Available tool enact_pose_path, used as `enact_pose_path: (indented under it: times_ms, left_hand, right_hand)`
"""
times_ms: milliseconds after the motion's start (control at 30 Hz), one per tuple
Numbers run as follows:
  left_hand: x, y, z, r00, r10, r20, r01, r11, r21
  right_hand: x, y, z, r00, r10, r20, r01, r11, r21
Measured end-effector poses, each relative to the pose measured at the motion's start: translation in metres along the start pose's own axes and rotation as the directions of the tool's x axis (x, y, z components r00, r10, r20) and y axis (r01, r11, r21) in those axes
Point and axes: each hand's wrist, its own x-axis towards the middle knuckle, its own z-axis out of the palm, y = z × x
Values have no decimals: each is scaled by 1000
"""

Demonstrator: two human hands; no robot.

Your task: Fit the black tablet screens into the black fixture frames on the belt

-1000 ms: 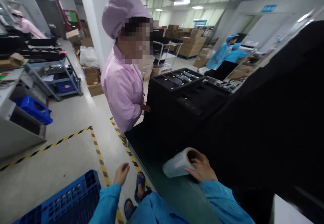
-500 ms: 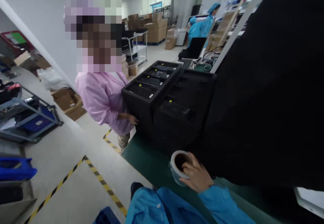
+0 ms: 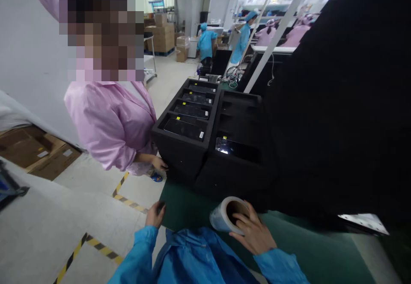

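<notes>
My right hand (image 3: 255, 232) grips a roll of clear film (image 3: 221, 216), its fingers inside the brown cardboard core and the thumb on the outside. The roll is tilted over the green tabletop (image 3: 180, 205). By the table's left edge, my left hand (image 3: 156, 215) is curled closed; a dark patch shows between its fingers, too small to make out. Beyond both hands are two black foam trays. The left tray (image 3: 180, 160) has several dark flat panels with yellow tabs and white labels in its slots. One glossy panel (image 3: 239, 149) lies in the near slot of the right tray (image 3: 237, 177).
A person in a pink smock (image 3: 109, 125) stands at left, a hand (image 3: 159, 163) by the left tray's corner. Black cloth (image 3: 321, 138) hangs along the right. Cables (image 3: 233, 76) lie behind the trays. Other workers and cardboard boxes (image 3: 162, 38) are farther back.
My left hand has come into view at the table's left edge. The roll has tipped further sideways in my right hand. The view has turned right and closer to the trays.
</notes>
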Motion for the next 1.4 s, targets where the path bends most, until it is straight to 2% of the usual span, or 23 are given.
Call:
enact_pose_path:
  times_ms: [33,67,133,200,233,300,367,433,500,600,733,833,900,967,1133,1233,1300,1367,1400]
  left_hand:
    - [17,25,-19,982,180,-55,-178,983,38]
    - [33,55,-41,935,329,-135,-319,943,92]
    - [69,123,-86,777,588,-224,-549,807,217]
    - [109,188,-123,639,735,-226,-654,675,342]
    - [130,215,-137,599,779,-183,-678,616,401]
    - [169,253,-153,634,771,61,-689,527,497]
    - [196,269,-156,688,671,276,-676,453,581]
    - [210,270,-155,702,604,377,-672,385,633]
    - [213,263,-155,683,618,388,-677,337,655]
    - [207,255,-164,628,718,301,-678,314,665]
    - [192,251,-176,520,839,163,-718,325,616]
    - [183,241,-172,450,883,135,-755,295,586]
    - [180,232,-166,422,900,112,-768,289,572]
    - [179,221,-161,430,899,83,-766,314,561]
    - [178,207,-159,531,845,60,-720,413,559]
    - [176,207,-164,575,818,26,-719,490,492]
    - [177,211,-170,623,782,-5,-696,557,454]
    - [182,217,-177,660,751,16,-678,587,443]
    - [184,219,-180,663,746,58,-688,577,440]
  right_hand:
    - [0,-7,2,1000,23,-16,-23,1000,4]
    - [0,-15,3,999,41,-31,-40,999,11]
    - [0,-29,5,997,62,-43,-61,998,26]
    - [1,-40,5,997,77,-27,-76,997,28]
    - [1,-43,5,996,87,-12,-87,996,26]
    - [3,-48,3,993,117,21,-118,993,25]
    - [3,-50,1,989,141,49,-143,989,31]
    - [1,-50,0,986,155,63,-157,987,41]
    - [-2,-49,-1,983,171,61,-174,984,46]
    - [-8,-45,0,977,206,60,-209,977,38]
    - [-14,-33,3,973,225,57,-227,973,30]
    - [-15,-25,5,972,231,44,-231,973,-8]
    - [-16,-23,6,974,225,35,-225,974,-9]
    - [-16,-24,7,975,220,25,-221,975,20]
    - [-14,-25,9,976,220,13,-220,972,80]
    - [-13,-23,9,983,182,14,-183,982,52]
    - [-12,-22,9,987,161,19,-161,987,22]
    - [-11,-21,10,989,147,19,-148,989,11]
    - [-11,-21,11,990,141,12,-141,990,18]
